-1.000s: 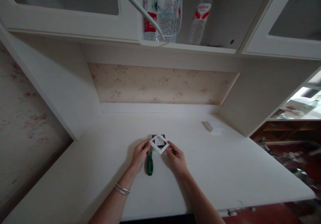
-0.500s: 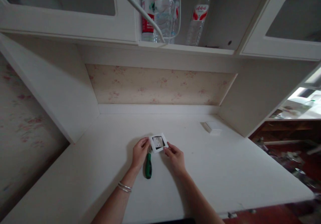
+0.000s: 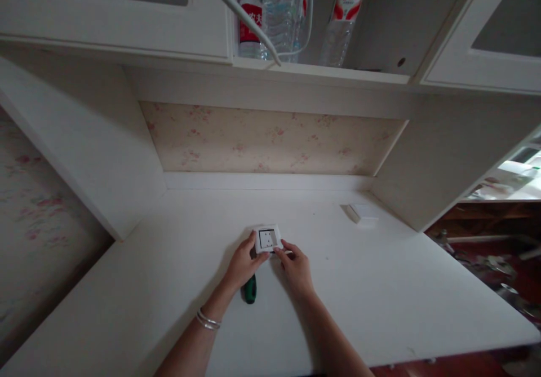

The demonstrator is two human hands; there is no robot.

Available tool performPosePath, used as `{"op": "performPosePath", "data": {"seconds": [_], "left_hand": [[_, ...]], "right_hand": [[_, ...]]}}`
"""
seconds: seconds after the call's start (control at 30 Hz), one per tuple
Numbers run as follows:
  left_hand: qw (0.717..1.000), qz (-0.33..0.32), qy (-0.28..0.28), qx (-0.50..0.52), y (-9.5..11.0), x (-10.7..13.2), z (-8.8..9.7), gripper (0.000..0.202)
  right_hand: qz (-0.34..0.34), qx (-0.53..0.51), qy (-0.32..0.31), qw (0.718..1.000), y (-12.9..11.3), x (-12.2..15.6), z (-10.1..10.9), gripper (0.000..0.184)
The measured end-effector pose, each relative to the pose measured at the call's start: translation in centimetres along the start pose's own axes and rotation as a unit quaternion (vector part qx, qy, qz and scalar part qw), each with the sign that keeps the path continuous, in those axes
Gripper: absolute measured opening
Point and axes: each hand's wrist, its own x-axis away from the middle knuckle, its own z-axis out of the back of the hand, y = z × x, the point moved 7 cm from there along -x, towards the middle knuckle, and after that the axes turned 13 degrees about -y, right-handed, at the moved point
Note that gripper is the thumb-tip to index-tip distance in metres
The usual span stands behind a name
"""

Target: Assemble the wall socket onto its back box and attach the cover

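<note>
A white wall socket (image 3: 267, 239) with a square frame round its slotted face is held between my two hands, just over the white surface. My left hand (image 3: 244, 261) grips its left side, thumb along the lower edge and fingers at the left edge. On the lower right corner, my right hand (image 3: 296, 264) pinches it with thumb and forefinger. Dark gaps show between the frame and the socket's face. Below my left hand lies a screwdriver with a green handle (image 3: 250, 290); its shaft is hidden by that hand.
A small white box-like piece (image 3: 362, 213) lies at the back right of the white surface (image 3: 169, 287). Overhead is a cabinet shelf holding plastic bottles (image 3: 344, 22) and a hanging white cable (image 3: 240, 13). Side panels (image 3: 456, 146) rise left and right.
My left thumb has moved onto the lower edge of the socket. The frame now sits straighter around the socket's face. My left hand covers more of the screwdriver.
</note>
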Motion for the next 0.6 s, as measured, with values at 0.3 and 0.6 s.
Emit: {"op": "performPosePath", "data": {"seconds": [0.3,0.6], "left_hand": [[1.0,0.018,-0.012,-0.004,-0.7,0.0,-0.2,0.07],[0.998,-0.005,0.013,-0.069,0.8,0.6,0.6,0.061]], "right_hand": [[0.075,0.062,0.011,0.995,-0.6,0.0,0.4,0.036],[0.043,0.075,0.011,0.996,-0.8,0.2,0.5,0.044]]}}
